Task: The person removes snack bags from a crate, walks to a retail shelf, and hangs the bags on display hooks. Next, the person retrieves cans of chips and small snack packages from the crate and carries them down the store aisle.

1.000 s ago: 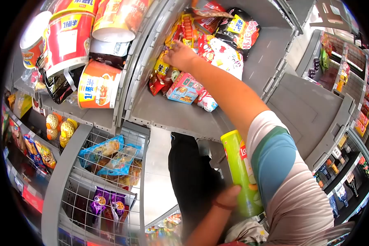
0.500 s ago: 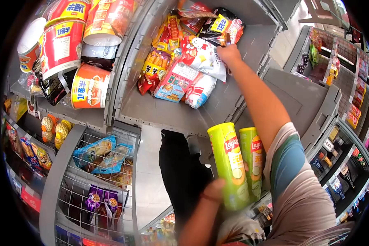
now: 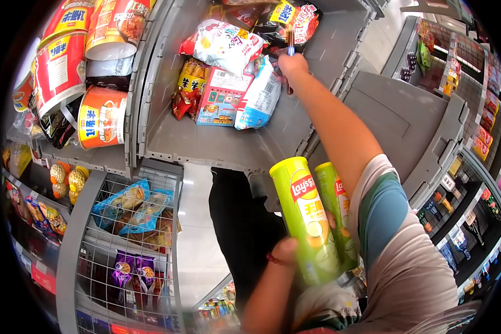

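My right hand reaches into the open grey crate, its fingers closed round a slim dark item I cannot make out. Beside it lie a white and blue bag, a pink and blue box and a black noodle bag. A white bag with red print rests over the other packets. Low in view my left hand holds a green Lay's can, with fingertips showing between it and a second green can close beside it.
Another grey crate with noodle tubs stands at the left. Wire baskets of snacks are below it. A grey crate lid hangs at the right, near shelves. A black-clad leg shows below the crate.
My right hand has gone from the crate's left side to its right side, now gripping a slim item. The white bag has shifted up-left. A second green can has come into view beside the first.
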The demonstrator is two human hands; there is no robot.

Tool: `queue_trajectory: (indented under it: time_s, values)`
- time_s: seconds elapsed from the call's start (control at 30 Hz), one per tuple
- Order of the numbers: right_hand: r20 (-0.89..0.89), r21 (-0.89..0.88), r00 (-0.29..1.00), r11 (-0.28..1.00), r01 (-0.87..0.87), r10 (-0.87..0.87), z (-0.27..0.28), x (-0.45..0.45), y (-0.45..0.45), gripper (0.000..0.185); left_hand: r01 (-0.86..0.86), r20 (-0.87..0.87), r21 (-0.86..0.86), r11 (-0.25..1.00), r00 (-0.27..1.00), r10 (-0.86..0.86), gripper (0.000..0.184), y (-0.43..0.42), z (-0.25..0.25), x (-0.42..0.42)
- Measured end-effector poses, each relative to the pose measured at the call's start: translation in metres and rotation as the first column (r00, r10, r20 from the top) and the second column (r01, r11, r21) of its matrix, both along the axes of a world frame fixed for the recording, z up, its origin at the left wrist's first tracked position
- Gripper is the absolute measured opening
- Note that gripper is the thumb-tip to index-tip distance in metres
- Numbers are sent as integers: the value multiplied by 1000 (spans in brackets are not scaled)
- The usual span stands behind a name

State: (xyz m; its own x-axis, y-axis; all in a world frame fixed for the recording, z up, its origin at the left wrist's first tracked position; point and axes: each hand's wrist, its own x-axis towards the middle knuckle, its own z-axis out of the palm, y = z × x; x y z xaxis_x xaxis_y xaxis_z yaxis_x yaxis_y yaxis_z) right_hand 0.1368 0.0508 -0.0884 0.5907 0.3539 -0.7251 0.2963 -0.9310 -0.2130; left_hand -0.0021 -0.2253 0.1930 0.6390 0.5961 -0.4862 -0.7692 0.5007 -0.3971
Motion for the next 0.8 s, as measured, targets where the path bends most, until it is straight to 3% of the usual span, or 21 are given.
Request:
queue_trajectory:
  time_s: [0.03,0.17,0.2,0.23,0.3,0.33,0.4,0.43,0.5,0.63,0.7,0.8]
  values:
    - [-2,2,1000,1000,1,-1,-5,1,-8,30,-12,10,0,1000,1000,12,102,3,0,0]
    - [-281,-121,943,982,148,-177,-52,14,-56,27,-13,9,-42,999,1000,14,100,-17,-5,2]
    - [-303,-176,953,984,-41,-14,-49,10,-65,29,-84,46,-96,992,995,89,94,-18,-2,4]
    - [-299,-177,954,984,-35,-20,-41,3,-70,29,-152,81,-152,977,983,165,90,-16,1,5]
    - [-407,-167,891,943,-288,201,-32,1,-72,31,-59,39,-153,986,997,65,92,-11,3,6]
    - [-400,-168,895,945,-282,196,-32,8,-66,31,-89,38,-178,980,995,97,92,-15,2,8]
    - [-655,-114,746,960,-255,121,-33,17,-60,37,-95,60,-200,975,992,109,93,-16,0,8]
    - [-696,-112,708,957,-268,117,-21,16,-52,37,-98,71,-211,973,991,115,94,-17,0,8]
    - [-751,47,621,956,-291,226,-7,4,-44,34,-71,15,-177,982,997,75,95,-17,-2,9]
    - [-760,28,588,917,-397,277,1,-9,-20,30,-93,97,-161,983,989,110,95,-9,-4,6]
    - [-777,29,589,947,-320,222,1,-6,-8,30,-81,84,-134,988,992,92,97,-6,-2,5]
    - [-874,153,473,987,54,109,30,-12,30,28,28,-31,-57,998,999,-30,100,-7,-6,4]
